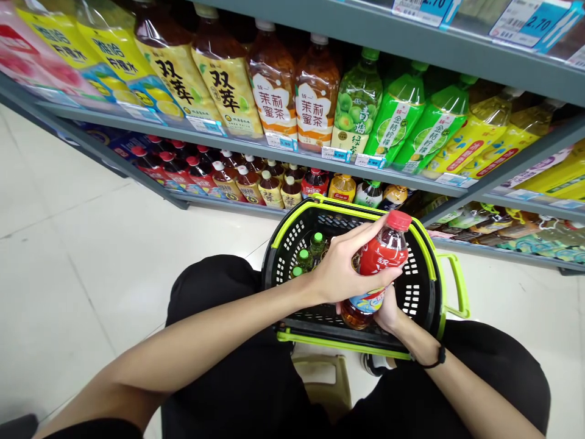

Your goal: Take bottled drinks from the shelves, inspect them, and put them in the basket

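Note:
A drink bottle [381, 256] with a red cap and red label, filled with brown liquid, is held tilted over a black basket [423, 332]. My left hand [342, 265] grips its upper part, with the thumb across the label and the fingers reaching toward the neck. Behind and below, my right hand [388, 311] is closed around the lower part; most of its fingers are hidden by the bottle. Inside the basket, at its left end, stand small green-capped bottles [317, 244]. Both hands hide much of the basket's middle.
Ahead, a grey shelf [301, 143] carries rows of large bottles [315, 97], with smaller red-capped bottles [194, 174] on the level below. Lime-green handles [457, 286] edge the basket between my knees. A beige stool [326, 384] shows beneath me on the tiled floor [91, 256].

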Motion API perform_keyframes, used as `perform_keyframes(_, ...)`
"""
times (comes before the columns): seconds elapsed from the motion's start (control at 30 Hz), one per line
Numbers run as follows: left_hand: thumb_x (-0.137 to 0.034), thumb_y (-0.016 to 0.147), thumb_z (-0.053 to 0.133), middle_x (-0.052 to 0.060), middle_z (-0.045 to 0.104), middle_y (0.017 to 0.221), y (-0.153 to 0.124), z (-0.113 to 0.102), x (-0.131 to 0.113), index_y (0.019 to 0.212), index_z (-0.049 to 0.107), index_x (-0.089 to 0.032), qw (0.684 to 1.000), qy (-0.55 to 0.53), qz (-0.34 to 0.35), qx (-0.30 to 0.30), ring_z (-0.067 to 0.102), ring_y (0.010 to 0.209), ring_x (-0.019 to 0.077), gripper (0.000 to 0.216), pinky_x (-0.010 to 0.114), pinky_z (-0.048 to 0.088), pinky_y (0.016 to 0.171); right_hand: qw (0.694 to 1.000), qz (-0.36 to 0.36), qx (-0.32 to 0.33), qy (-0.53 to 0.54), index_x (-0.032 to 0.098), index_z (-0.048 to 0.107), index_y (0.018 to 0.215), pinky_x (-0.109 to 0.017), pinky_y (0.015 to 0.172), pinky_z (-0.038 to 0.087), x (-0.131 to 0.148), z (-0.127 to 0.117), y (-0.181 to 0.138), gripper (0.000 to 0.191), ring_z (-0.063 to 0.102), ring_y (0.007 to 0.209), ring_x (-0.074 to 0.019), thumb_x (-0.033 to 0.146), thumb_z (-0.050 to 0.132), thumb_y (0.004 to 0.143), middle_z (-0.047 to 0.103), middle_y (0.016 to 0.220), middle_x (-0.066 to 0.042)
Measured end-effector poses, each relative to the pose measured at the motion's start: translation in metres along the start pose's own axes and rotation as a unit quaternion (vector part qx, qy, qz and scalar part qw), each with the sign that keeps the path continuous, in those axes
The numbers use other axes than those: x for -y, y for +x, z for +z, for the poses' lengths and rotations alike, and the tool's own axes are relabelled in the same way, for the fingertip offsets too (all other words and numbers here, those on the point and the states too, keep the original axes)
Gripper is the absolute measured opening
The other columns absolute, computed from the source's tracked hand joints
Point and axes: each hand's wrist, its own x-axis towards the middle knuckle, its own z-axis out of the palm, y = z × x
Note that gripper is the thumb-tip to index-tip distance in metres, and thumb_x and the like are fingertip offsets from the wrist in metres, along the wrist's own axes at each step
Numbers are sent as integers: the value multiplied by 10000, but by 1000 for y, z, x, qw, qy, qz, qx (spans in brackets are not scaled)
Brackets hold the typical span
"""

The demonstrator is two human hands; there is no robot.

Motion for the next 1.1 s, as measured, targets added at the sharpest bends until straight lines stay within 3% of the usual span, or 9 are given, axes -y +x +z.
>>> perform_keyframes(0.13,-303,804,812,154,667,1391,-1,1,3,1498,529,-173,1000,6,8,-5,687,1221,279,761,407,562,1079,999,20,38,22,235,764,1104,-528,903,614,-1,0,1,595,736,1073,-375,733,643,802,816,956,-106)
perform_keyframes(0.4,-302,798,815,147,667,1395,-2,2,6,1505,521,-188,1000,8,-6,-3,688,1214,278,774,414,567,1069,997,50,62,-16,250,773,835,-529,878,632,12,11,-3,559,751,1010,-384,784,638,743,801,818,-116)
perform_keyframes(0.7,-312,804,822,135,688,1337,-3,4,10,1495,533,-186,999,-18,-26,2,702,1156,261,759,403,572,1049,997,55,50,-21,265,718,667,-539,925,620,13,13,-2,529,737,1064,-395,788,649,700,788,752,-121)
perform_keyframes(0.97,-319,803,826,140,679,1375,-3,3,8,1495,536,-189,999,-13,-43,3,696,1192,269,761,398,574,1056,996,71,50,4,237,771,871,-557,921,604,10,8,-3,522,724,1083,-403,732,681,734,801,825,-129)
perform_keyframes(1.1,-324,805,823,143,666,1401,-3,3,8,1506,523,-186,999,-10,-48,3,695,1195,270,774,402,573,1059,996,76,51,2,247,780,880,-553,910,605,11,10,-3,559,741,1024,-390,772,669,723,799,796,-112)
